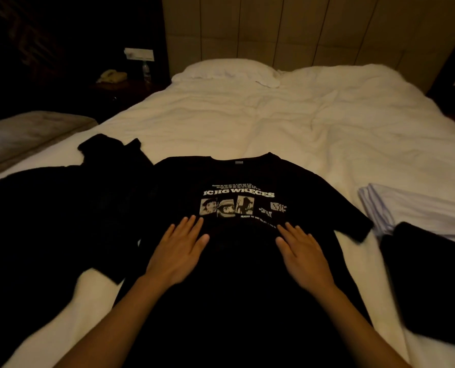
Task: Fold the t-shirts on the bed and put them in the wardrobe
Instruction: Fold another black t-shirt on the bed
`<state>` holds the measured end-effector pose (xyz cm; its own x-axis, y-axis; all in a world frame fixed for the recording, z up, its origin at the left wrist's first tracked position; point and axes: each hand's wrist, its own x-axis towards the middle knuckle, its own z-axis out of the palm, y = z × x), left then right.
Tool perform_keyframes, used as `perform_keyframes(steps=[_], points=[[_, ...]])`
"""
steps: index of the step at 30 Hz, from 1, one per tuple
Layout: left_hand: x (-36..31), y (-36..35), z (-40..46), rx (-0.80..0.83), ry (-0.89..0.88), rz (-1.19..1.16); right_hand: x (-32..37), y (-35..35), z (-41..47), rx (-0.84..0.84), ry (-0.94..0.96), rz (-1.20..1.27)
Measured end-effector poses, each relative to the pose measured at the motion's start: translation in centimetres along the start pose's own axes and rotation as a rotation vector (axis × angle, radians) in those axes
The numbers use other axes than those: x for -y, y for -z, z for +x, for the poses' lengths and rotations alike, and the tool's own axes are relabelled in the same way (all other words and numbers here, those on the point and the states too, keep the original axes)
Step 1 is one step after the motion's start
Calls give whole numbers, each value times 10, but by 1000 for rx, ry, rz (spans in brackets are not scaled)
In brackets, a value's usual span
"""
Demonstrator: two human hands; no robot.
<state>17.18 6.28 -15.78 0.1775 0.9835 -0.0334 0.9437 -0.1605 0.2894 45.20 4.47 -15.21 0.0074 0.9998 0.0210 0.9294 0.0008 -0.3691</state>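
Note:
A black t-shirt with a white printed design lies spread face up on the white bed, collar pointing away from me. My left hand lies flat on its chest just below the print, fingers straight. My right hand lies flat on the shirt a little to the right, fingers straight too. Another dark garment lies bunched to the left, partly under the shirt's sleeve. A folded white t-shirt sits at the right, with a folded black one nearer to me.
Two white pillows lie at the padded headboard. A dark nightstand at the back left carries a telephone and a water bottle. A second bed's corner shows at the left.

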Motion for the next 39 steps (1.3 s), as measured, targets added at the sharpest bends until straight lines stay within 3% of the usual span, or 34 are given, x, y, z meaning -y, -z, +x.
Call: perform_keyframes(steps=[15, 23, 27, 31, 35, 39], points=[[-8, -31, -211, -141, 7, -15, -6, -12, -210, -2, 54, 9], [-23, -45, -283, -278, -22, -262, 2, -23, -291, -132, 63, -20], [-36, -47, -305, -384, -65, -387, 12, -22, -311, -304, 102, 89], [-42, -52, -302, -431, -182, -236, 15, -21, -317, -299, 155, -12], [-21, -54, -286, -414, -109, -148, -8, -13, -305, -316, 81, -70], [-6, -55, -282, -457, -176, -30, -23, -12, -300, -389, 189, -116]])
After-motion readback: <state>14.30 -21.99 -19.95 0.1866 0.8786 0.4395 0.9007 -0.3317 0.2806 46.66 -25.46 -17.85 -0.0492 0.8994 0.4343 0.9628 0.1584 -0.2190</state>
